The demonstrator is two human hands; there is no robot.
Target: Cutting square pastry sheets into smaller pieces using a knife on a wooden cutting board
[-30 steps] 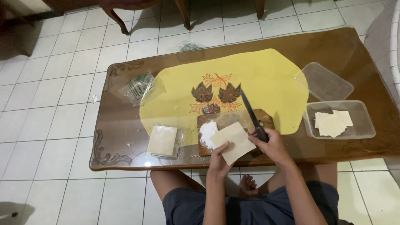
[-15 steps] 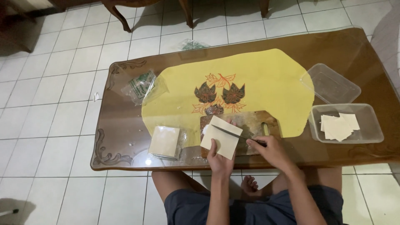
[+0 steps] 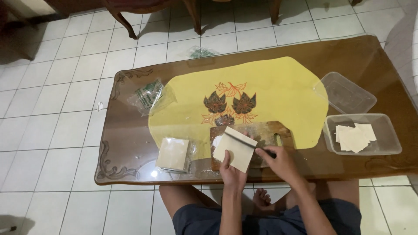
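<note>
Item, lower centre of the frame: left hand [image 3: 232,172] holding up a pale square wrapper sheet [image 3: 235,148] by its lower edge, fingers closed on it, above the wooden cutting board [image 3: 278,130]. Right hand [image 3: 281,160] closed around the handle of a knife [image 3: 244,140], whose blade now lies flat across the sheet's upper part; a second ago it stood raised and pointed away up the frame, so the cut across the sheet appears to be under way. Left of the board: a wrapped stack of the same sheets [image 3: 173,153] on the glass-topped desk [image 3: 130,143]. Centre: yellow cloth [image 3: 278,87] with a leaf motif. Right edge: clear tub [image 3: 383,146] holding cut pieces [image 3: 353,137], with its empty lid [image 3: 346,93] above. Upper left: crumpled plastic packet [image 3: 148,95].
</note>
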